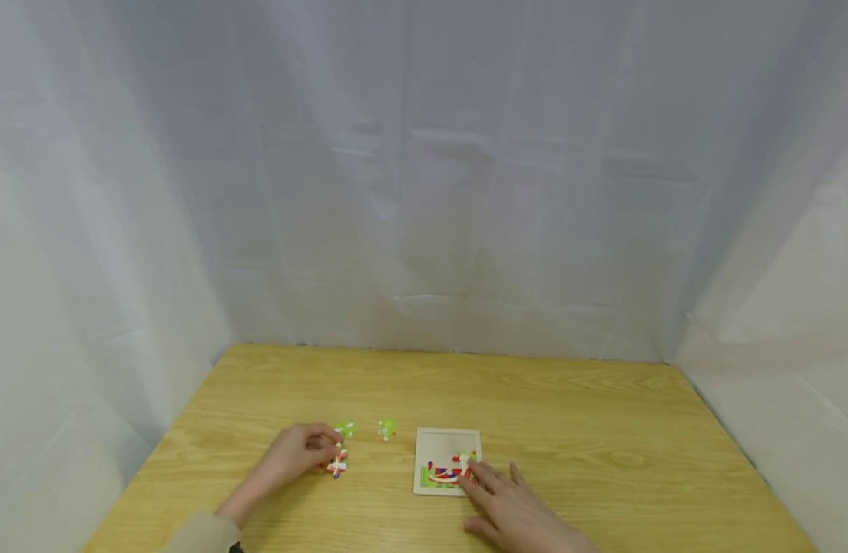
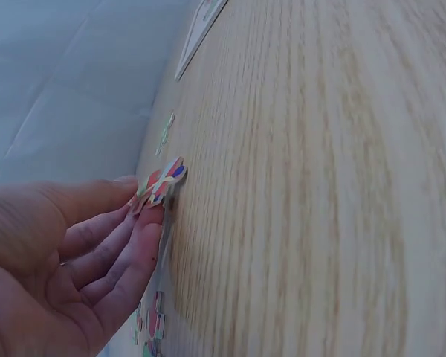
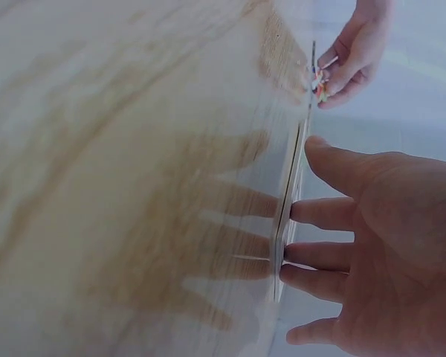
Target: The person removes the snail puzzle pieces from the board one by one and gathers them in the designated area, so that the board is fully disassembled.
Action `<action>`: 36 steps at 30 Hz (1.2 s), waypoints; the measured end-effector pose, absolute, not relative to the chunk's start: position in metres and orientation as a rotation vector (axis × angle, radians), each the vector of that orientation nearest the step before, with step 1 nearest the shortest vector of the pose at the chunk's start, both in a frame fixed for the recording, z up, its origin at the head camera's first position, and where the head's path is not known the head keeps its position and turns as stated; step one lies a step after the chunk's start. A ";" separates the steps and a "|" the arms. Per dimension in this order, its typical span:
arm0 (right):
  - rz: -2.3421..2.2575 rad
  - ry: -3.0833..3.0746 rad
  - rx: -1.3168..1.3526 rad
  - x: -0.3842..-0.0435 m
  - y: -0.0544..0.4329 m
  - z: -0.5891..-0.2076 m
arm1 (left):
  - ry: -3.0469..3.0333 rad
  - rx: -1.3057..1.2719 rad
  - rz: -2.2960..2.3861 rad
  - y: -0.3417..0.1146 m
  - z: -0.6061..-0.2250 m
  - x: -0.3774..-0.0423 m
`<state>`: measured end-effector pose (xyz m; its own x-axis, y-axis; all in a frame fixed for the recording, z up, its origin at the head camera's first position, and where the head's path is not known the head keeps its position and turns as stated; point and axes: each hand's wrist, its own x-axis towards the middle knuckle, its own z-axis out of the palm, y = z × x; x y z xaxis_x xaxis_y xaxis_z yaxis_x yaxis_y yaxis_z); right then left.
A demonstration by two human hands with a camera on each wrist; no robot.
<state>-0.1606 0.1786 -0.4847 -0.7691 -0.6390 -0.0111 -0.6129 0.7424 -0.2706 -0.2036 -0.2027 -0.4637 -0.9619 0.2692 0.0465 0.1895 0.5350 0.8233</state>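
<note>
Puzzle tray (image 1: 448, 445) w/ btm-R corner hidden

Pale, apparently plastic sheeting (image 1: 458, 192) hangs around a wood-grained table (image 1: 604, 430).

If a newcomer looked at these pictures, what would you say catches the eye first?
Probably the pale, partly filled puzzle board, with the right hand touching its right side. Next, the red-and-white piece pinched in the left hand, left of the board. A green piece lies between them on the wooden table.
</note>
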 end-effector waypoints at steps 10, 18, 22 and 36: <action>-0.387 2.825 -0.997 -0.161 0.178 -0.485 | 2.876 0.370 1.212 -0.196 -0.468 -0.205; -0.378 2.824 -0.996 -0.161 0.178 -0.485 | 2.958 0.286 1.123 -0.193 -0.472 -0.207; -0.377 2.829 -1.005 -0.162 0.178 -0.486 | 2.983 0.307 1.107 -0.192 -0.473 -0.207; -0.360 2.835 -1.004 -0.161 0.177 -0.485 | 2.980 0.348 1.130 -0.191 -0.470 -0.206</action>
